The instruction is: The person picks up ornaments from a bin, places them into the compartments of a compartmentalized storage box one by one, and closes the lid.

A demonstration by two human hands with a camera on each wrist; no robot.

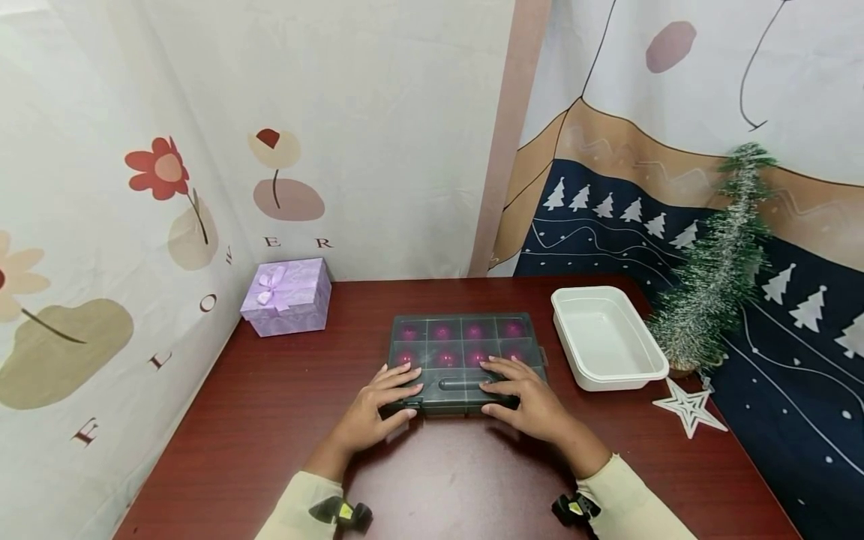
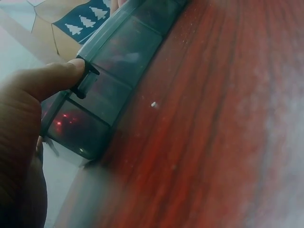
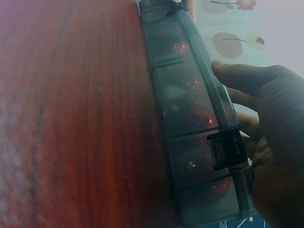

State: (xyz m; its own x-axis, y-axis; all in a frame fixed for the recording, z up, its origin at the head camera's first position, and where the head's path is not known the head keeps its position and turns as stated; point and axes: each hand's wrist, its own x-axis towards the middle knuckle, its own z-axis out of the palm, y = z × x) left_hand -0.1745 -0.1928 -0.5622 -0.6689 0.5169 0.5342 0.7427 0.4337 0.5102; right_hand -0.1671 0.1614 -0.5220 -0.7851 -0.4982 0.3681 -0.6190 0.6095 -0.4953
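A translucent dark grey compartment box (image 1: 448,372) lies on the table with its lid down. Through the lid show several shiny pinkish-red balls (image 1: 442,331), one to a compartment. At the box's front left corner, my left hand (image 1: 373,409) rests its fingers on the lid, and its thumb touches the left latch (image 2: 86,80). My right hand (image 1: 535,399) lays its fingers over the lid's front right part, its thumb at the front edge. Beside that thumb, the right latch (image 3: 228,149) sits over the lid's edge.
A lilac gift box (image 1: 286,298) with a bow stands at the back left. Right of the compartment box is a white tub (image 1: 577,377). Farther right are a small frosted tree (image 1: 715,277) and a white star (image 1: 691,406) near the table's edge. Printed cloth hangs behind.
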